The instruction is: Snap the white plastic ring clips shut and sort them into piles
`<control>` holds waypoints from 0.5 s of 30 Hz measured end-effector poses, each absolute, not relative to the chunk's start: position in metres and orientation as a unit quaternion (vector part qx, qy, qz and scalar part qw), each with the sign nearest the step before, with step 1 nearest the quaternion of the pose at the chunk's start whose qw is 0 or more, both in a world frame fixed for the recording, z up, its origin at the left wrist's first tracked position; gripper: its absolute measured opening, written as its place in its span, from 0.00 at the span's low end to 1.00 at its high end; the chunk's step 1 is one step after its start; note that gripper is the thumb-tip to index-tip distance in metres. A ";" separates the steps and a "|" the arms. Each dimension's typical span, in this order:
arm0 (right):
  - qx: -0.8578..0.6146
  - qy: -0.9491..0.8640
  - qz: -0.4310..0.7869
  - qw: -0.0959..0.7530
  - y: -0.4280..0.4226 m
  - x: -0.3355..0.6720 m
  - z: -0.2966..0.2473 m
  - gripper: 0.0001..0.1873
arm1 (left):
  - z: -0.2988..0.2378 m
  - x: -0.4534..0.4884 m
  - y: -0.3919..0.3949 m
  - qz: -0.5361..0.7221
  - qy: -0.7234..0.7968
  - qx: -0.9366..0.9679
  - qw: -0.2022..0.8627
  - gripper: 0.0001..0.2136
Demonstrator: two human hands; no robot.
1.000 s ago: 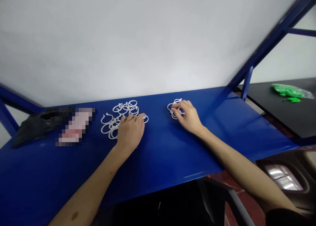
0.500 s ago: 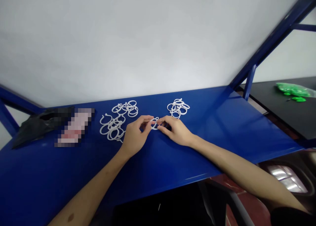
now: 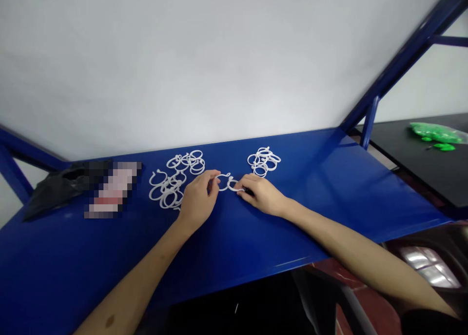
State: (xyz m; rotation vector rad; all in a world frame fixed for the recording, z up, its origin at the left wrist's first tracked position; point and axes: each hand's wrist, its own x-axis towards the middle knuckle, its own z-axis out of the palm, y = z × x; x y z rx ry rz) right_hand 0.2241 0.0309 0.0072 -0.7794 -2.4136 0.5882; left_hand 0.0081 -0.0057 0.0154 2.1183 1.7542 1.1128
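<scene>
My left hand (image 3: 197,201) and my right hand (image 3: 260,193) meet at the middle of a blue metal shelf (image 3: 329,193). Together they pinch a white plastic ring (image 3: 227,183), the left fingers on its left end and the right fingers on its right end. A loose pile of white rings (image 3: 175,179) lies just left of my left hand. A smaller pile of white rings (image 3: 263,160) lies behind my right hand, apart from it.
A black bag (image 3: 54,186) and a blurred pinkish packet (image 3: 111,188) lie at the shelf's left end. A white wall backs the shelf, and a blue slanted frame post (image 3: 395,67) rises at right. Green plastic pieces (image 3: 435,132) lie on a dark table (image 3: 409,164) at the far right.
My left hand left the big pile with a ring and my right hand came away from the small pile. They met at the middle and both now grip the ring.
</scene>
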 end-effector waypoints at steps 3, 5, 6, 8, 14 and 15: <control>-0.314 -0.874 0.235 0.287 0.030 0.224 0.010 0.07 | 0.014 0.006 -0.005 0.341 0.603 0.719 0.060 0.11; -0.331 -0.854 0.254 0.311 0.029 0.224 0.013 0.07 | 0.014 0.006 -0.004 0.317 0.604 0.729 0.047 0.10; -0.339 -0.842 0.266 0.325 0.029 0.223 0.014 0.07 | 0.015 0.006 -0.004 0.307 0.603 0.735 0.041 0.10; -0.354 -0.817 0.284 0.355 0.029 0.223 0.015 0.06 | 0.016 0.006 -0.004 0.291 0.600 0.744 0.034 0.10; -0.395 -0.769 0.283 0.416 0.032 0.225 0.015 0.05 | 0.016 0.006 -0.005 0.257 0.607 0.752 -0.004 0.11; -0.395 -0.764 0.292 0.419 0.032 0.225 0.015 0.05 | 0.015 0.005 -0.005 0.248 0.607 0.755 -0.021 0.11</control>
